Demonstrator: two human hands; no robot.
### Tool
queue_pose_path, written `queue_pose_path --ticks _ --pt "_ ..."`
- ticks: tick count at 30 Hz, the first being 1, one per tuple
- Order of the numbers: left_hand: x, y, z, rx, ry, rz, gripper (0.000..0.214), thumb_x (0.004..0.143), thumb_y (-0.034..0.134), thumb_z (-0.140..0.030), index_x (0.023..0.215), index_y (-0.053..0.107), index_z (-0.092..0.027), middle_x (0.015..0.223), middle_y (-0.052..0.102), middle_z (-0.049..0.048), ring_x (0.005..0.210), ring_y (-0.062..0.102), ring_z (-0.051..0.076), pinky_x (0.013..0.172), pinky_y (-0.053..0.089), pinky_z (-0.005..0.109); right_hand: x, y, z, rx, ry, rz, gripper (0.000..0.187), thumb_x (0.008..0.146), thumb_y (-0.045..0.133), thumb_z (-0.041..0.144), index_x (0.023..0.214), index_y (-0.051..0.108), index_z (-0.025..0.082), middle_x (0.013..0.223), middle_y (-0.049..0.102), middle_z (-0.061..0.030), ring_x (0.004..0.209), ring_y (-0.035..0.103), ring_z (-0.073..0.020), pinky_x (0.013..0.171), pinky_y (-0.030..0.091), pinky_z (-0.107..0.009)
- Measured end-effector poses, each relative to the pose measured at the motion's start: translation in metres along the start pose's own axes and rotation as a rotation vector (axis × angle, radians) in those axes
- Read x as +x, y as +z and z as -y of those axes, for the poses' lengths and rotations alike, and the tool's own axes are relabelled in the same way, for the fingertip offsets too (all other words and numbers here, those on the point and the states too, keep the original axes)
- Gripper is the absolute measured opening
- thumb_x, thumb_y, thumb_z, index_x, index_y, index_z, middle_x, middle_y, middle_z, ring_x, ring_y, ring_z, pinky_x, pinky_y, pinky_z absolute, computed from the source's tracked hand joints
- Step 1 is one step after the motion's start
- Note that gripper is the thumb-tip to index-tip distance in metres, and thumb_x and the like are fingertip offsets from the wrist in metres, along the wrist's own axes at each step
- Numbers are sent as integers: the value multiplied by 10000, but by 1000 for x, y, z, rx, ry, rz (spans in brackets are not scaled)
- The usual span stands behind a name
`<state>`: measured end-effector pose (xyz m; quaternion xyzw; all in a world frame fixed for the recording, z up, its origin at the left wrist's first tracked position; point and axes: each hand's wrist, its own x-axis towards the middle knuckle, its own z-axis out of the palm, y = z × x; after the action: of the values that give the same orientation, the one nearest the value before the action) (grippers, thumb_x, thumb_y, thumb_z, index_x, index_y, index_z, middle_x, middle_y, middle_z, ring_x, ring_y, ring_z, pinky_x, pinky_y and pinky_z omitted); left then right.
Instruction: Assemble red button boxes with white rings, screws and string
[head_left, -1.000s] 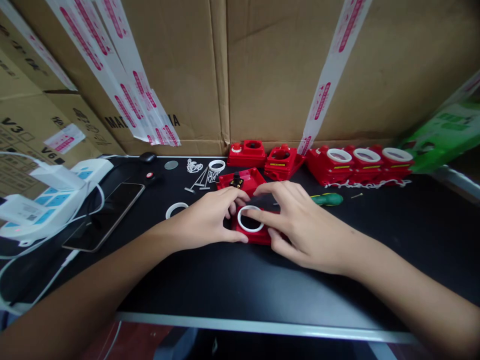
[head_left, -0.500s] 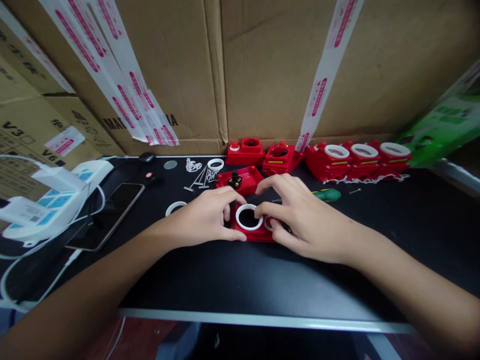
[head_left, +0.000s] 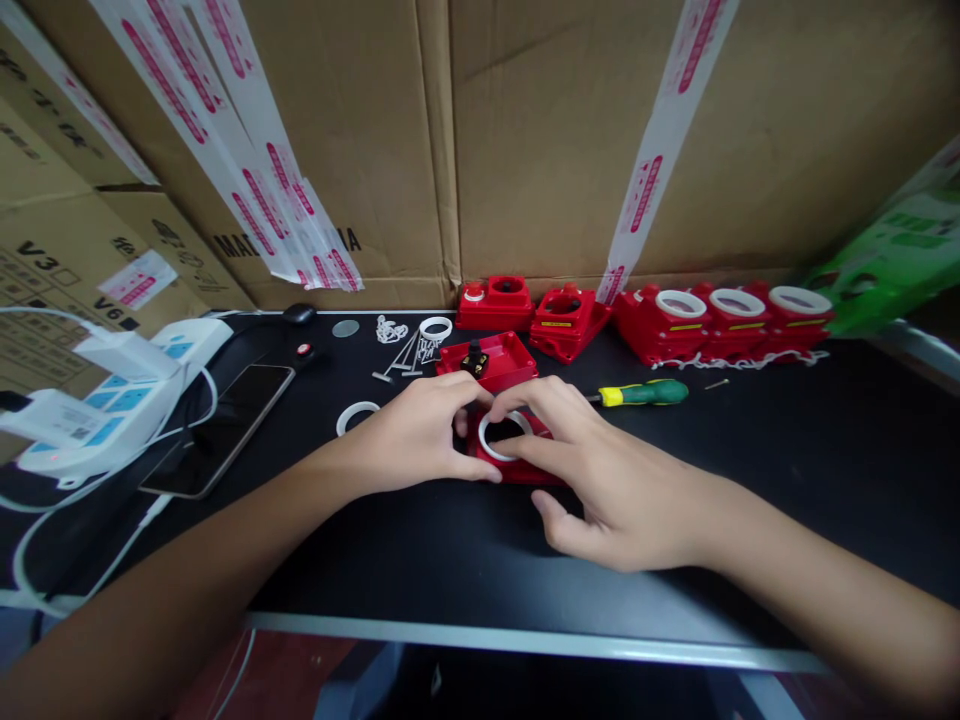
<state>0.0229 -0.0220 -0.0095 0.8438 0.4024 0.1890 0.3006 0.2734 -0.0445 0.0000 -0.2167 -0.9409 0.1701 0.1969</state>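
A red plastic housing (head_left: 517,470) lies on the black table (head_left: 420,570) in front of me, with a white ring (head_left: 496,448) set in its round opening. My left hand (head_left: 416,435) grips the housing's left side, thumb along its near edge and fingers curled over the top. My right hand (head_left: 592,470) covers the housing's right side, and its fingers press on the white ring's rim. Just behind stands an open red base (head_left: 491,360) with a small black and brass part inside.
A green-handled screwdriver (head_left: 643,393) lies right of my hands. Several red housings (head_left: 720,320) line the cardboard wall at the back. Loose white rings (head_left: 356,415), long screws (head_left: 397,362), a phone (head_left: 221,425) and a white power strip (head_left: 112,395) sit to the left.
My right hand has slid nearer and left over the housing, its fingers now lying across the white ring. The screwdriver it covered shows fully. My left hand has hardly moved.
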Motion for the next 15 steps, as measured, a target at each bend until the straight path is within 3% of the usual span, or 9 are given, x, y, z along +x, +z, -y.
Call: queue_pose_path --ticks 4,7,10,15 --pt "1 0 2 -5 2 -11 447 723 986 -387 966 666 -193 926 625 -5 811 641 174 697 529 287 1 1 -1 -11 -28 26 342 869 637 175 1192 740 132 1467 528 -218 1409 482 -350 1172 451 -539" --pt "1 0 4 1 -24 1 494 717 989 -420 1020 686 -175 918 628 -1 789 639 171 697 535 293 1 -2 -6 -102 -45 41 342 915 624 202 1227 752 149 1494 509 -215 1434 447 -370 1190 389 -596" --pt "1 2 5 -27 -11 30 544 719 990 -427 1113 708 -179 949 647 -2 770 640 153 724 547 294 1 -6 -9 -183 -18 45 276 960 587 216 1151 777 157 1453 506 -226 1409 449 -394 1148 379 -638" --pt "1 5 4 -44 58 92 548 730 984 -442 1138 710 -201 972 659 2 816 642 160 746 547 291 2 -5 -10 -195 -24 43 223 962 575 196 1067 767 151 1361 532 -213 1319 504 -360 1105 400 -594"
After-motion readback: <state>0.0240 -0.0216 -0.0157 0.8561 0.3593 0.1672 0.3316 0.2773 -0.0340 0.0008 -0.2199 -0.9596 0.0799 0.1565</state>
